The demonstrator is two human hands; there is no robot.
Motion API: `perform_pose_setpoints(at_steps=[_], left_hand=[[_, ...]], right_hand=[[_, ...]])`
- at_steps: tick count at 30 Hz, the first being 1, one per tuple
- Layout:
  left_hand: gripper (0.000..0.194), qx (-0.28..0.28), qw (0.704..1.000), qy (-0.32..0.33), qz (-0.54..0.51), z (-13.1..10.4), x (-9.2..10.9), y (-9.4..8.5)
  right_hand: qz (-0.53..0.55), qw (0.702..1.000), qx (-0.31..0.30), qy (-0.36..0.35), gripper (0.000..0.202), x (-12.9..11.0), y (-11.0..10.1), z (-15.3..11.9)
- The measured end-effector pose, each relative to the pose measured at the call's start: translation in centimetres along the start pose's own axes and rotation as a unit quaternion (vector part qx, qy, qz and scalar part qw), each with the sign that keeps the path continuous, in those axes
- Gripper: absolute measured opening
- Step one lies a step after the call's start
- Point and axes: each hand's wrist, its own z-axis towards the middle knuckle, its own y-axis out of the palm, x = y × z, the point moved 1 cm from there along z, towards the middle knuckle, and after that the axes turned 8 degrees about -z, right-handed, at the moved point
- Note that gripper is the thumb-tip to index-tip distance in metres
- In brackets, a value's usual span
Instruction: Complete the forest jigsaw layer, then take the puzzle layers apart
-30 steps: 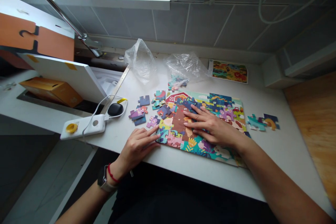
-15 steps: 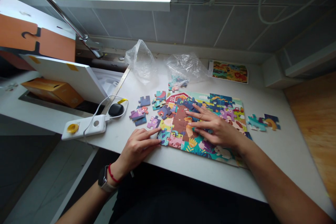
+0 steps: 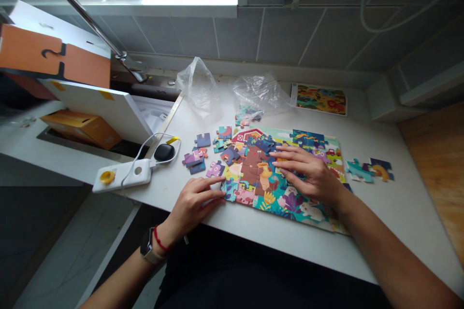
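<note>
A colourful jigsaw puzzle (image 3: 268,198) with a brown bear and a red barn lies on the white counter. At its near left corner, the stretched fingertips of my left hand (image 3: 195,198) touch the edge by a teal corner piece (image 3: 229,189). My right hand (image 3: 311,174) rests, fingers apart, over the middle right of the puzzle, just right of the bear, hiding part of the picture. Some loose pieces lie on top of the puzzle, including a dark blue one (image 3: 266,144) and a strip of dark pieces (image 3: 309,138) along the far edge.
Loose puzzle pieces (image 3: 197,160) lie left of the puzzle, others (image 3: 369,170) to the right. Behind are two clear plastic bags (image 3: 198,88) and a picture card (image 3: 319,99). A power strip (image 3: 125,175) with a black plug, a faucet (image 3: 87,14) and boxes (image 3: 79,128) stand left.
My right hand has shifted slightly right across the puzzle, uncovering more of the bear and the vase-like shape. My left hand stays at the corner. The view has moved a little.
</note>
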Motion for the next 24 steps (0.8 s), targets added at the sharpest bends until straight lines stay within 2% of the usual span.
perform_pose_setpoints(at_steps=[5, 9, 14, 19, 22, 24], left_hand=[[0.013, 0.009, 1.0, -0.003, 0.001, 0.1, 0.1, -0.1], [0.013, 0.017, 0.999, -0.032, -0.018, 0.0, 0.0, 0.0], [0.022, 0.022, 0.998, -0.049, -0.025, -0.2, 0.5, 0.0], [0.024, 0.031, 0.999, -0.031, 0.003, -0.4, 1.3, -2.4], [0.028, 0.048, 0.995, -0.068, 0.063, -0.5, 0.2, -4.3], [0.039, 0.062, 0.987, -0.106, 0.107, -0.4, -1.3, -5.1]], right_hand=[[0.011, 1.0, 0.006, 0.0, 0.033, -0.1, 0.0, 0.2], [0.019, 1.0, 0.004, 0.007, 0.033, -0.1, 0.0, 0.2], [0.015, 1.0, 0.005, 0.008, 0.032, -0.1, -0.1, 0.2], [0.004, 1.0, 0.014, 0.017, 0.033, -0.1, -0.3, 0.1], [0.003, 1.0, 0.025, 0.013, 0.035, 0.2, -0.2, 0.1], [0.002, 1.0, 0.027, 0.006, 0.036, 0.4, 0.0, 0.0]])
